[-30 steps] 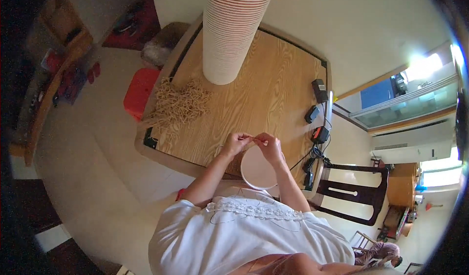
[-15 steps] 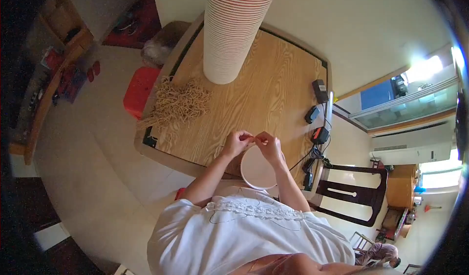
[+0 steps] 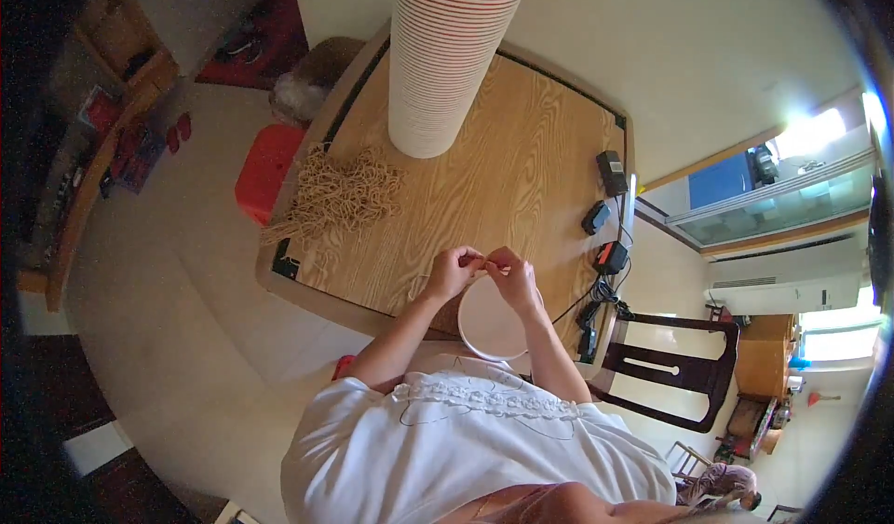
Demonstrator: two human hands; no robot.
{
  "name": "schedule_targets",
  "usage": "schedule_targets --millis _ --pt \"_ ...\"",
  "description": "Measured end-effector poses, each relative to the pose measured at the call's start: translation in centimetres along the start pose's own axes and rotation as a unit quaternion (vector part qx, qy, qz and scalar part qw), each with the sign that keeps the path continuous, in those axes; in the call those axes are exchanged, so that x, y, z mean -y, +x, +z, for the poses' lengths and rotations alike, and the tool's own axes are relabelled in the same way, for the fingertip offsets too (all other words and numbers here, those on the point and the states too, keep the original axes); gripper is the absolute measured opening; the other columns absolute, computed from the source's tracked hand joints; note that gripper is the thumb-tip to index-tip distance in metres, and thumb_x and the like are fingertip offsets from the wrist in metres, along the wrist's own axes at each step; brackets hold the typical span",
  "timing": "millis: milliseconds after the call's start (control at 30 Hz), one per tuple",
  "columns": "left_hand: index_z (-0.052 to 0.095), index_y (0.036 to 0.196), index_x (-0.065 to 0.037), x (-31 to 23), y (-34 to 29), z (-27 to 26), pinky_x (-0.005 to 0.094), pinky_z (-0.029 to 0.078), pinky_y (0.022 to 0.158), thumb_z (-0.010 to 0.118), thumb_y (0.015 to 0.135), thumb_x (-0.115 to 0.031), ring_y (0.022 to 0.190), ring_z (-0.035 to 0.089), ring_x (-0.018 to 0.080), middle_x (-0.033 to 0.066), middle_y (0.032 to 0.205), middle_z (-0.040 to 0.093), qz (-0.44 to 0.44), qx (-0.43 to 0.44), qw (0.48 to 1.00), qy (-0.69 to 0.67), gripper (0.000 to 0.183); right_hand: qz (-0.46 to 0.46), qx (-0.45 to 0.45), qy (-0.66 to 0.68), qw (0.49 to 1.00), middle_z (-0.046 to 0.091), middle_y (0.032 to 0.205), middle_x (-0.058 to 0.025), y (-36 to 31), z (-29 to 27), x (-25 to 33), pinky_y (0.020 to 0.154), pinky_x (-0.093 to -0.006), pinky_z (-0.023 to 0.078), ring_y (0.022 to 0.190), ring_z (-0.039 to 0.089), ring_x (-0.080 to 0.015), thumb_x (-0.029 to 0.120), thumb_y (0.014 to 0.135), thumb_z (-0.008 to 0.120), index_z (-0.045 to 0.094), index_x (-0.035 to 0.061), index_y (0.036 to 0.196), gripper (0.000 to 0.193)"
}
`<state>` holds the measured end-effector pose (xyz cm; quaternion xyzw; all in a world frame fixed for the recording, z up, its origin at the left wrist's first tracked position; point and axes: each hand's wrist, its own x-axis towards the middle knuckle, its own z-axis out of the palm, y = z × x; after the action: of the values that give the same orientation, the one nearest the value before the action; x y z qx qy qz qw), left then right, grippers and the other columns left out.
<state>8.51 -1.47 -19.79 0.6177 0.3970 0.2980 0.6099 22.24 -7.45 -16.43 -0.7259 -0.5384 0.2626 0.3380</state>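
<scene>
Both hands pinched at the tub's far rim

Your left hand [image 3: 454, 271] and right hand [image 3: 510, 277] meet fingertip to fingertip, both drawn narrow in a pinch. What lies between your fingers is too small to tell. The tub [image 3: 494, 324] sits just on your side of the fingertips, near your shirt [image 3: 484, 440], its pale, round mouth facing up toward you. Your right hand overlaps part of its rim.

Ahead of your left hand and further to the left, a loose heap of tan cord [image 3: 340, 193] lies on the table [image 3: 484, 189], some strands reaching the edge. Straight ahead of your hands, well apart from them, stands a tall stack [image 3: 442, 77] of nested white tubs, orange at the top. To the right of your right hand, black adapters [image 3: 611, 172] and tangled cables [image 3: 603, 289] lie along the table's edge. Beyond those stands a dark chair [image 3: 661, 368]. Left of the cord, past the table, is a red stool [image 3: 265, 170].
</scene>
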Motion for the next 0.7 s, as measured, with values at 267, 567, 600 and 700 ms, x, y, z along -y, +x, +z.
schedule_targets --millis 267,567,600,700 --pt "0.061 0.094 -0.002 3.2 0.3 -1.2 0.0236 0.049 0.060 0.062 0.080 -0.006 0.063 0.059 0.0102 0.0042 0.076 0.064 -0.052 0.031 0.990 -0.128 0.014 0.035 0.070 0.060 0.995 0.056 0.074 -0.0038 0.5 -0.2 -0.1 0.067 -0.0273 0.049 0.073 0.059 -0.0133 0.001 0.072 0.067 0.052 0.0023 0.084 0.020" --pt "0.061 0.093 -0.002 3.8 0.8 -0.1 0.0244 0.049 0.067 0.061 0.078 -0.002 0.073 0.058 0.0090 0.0025 0.079 0.063 -0.007 0.113 0.981 -0.157 0.015 0.001 0.058 0.066 0.996 0.060 0.074 -0.0089 0.3 0.0 -0.7 0.063 -0.0318 0.048 0.070 0.060 -0.0181 0.008 0.076 0.065 0.053 0.0033 0.085 0.016" --pt "0.061 0.091 -0.002 4.5 0.9 -0.1 0.0242 0.048 0.067 0.061 0.078 -0.002 0.073 0.057 0.0085 0.0027 0.079 0.063 -0.011 0.109 0.984 -0.141 0.013 -0.008 0.058 0.064 0.996 0.060 0.073 -0.0087 0.3 0.0 -0.6 0.062 -0.0318 0.048 0.070 0.060 -0.0180 0.008 0.076 0.065 0.053 0.0034 0.085 0.016" --pt "0.062 0.086 -0.002 3.7 0.8 -0.4 0.0232 0.048 0.064 0.060 0.078 0.000 0.070 0.057 0.0080 0.0023 0.077 0.063 -0.023 0.115 0.987 -0.113 0.008 -0.010 0.055 0.065 0.996 0.060 0.074 -0.0086 0.2 -0.4 -0.3 0.063 -0.0318 0.048 0.070 0.060 -0.0179 0.010 0.077 0.065 0.053 0.0035 0.085 0.016"
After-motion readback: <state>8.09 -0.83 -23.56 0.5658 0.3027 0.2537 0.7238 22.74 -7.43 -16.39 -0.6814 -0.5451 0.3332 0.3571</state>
